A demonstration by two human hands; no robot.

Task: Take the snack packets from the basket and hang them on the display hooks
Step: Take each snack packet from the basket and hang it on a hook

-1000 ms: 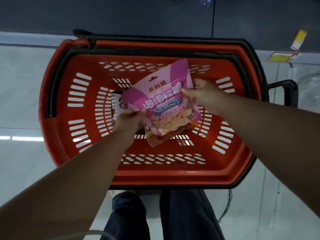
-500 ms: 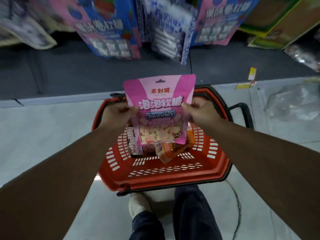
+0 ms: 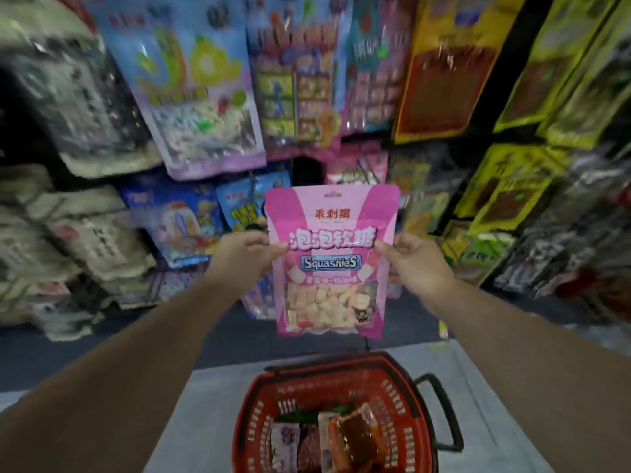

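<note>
the pink squashies packet (image 3: 330, 261) hangs upright in front of the blurred display wall (image 3: 205, 131), above the red basket (image 3: 249, 421). left hand (image 3: 244, 257) and right hand (image 3: 415, 264) each pinch a side edge. no hook shows clearly, so the hang hole could miss and the packet drop.
</note>
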